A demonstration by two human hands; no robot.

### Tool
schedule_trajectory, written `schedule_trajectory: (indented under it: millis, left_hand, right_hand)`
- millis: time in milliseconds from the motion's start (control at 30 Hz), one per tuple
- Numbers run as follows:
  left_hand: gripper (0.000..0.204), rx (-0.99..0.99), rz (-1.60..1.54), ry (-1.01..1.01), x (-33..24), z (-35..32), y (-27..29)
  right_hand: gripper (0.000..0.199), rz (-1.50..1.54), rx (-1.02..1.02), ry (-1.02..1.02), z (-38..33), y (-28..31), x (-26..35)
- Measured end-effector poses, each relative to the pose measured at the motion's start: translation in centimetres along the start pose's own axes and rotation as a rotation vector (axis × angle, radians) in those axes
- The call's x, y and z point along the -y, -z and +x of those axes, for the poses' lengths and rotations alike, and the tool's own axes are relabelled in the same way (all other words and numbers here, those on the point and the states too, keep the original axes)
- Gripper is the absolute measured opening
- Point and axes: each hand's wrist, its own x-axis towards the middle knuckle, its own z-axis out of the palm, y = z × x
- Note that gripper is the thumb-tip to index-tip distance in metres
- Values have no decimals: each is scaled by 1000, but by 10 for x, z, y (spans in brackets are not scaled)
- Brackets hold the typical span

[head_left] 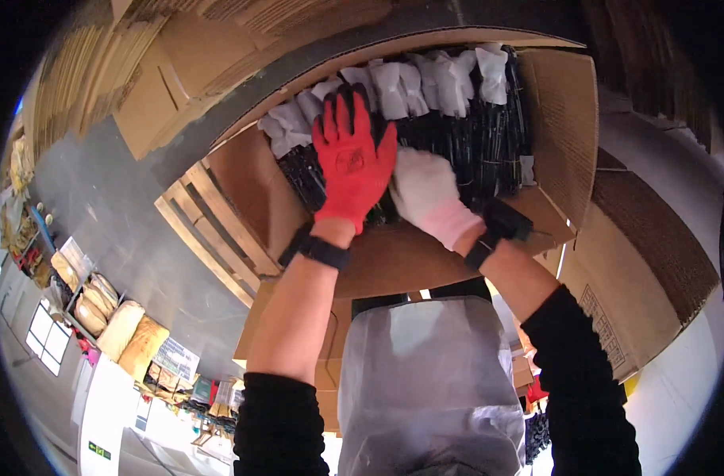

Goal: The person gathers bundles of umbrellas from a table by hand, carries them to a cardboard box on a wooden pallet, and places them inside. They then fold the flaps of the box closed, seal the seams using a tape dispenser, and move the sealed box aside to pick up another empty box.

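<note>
An open cardboard carton (564,119) in front of me holds several bundles of thin black rod-like pieces (501,151), lying side by side. Their far ends are wrapped in white sheet material (455,83). My left hand (352,163), in a red glove with dark fingertips, lies flat on the bundles at the left, fingers stretched over the white wraps. Beside it, my right hand (429,190), in a white glove, reaches down onto the near part of the bundles. Its fingers are mostly hidden, so whether it grips anything does not show. Dark bands circle both wrists.
Slats of a wooden pallet (211,226) show left of the carton. Flattened cardboard (171,87) is stacked at the far left. Another carton (632,278) stands close on the right. A pale apron (425,341) covers my front, near the carton's edge.
</note>
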Motion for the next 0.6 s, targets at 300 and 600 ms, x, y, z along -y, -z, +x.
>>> schedule_trajectory:
  millis: [300, 600]
  left_hand:
    - [66, 109, 274, -125, 26, -13, -23]
    - [73, 268, 179, -461, -10, -4, -7]
  right_hand:
    - [53, 203, -27, -448, 15, 6, -16]
    - [53, 393, -232, -447, -33, 27, -66]
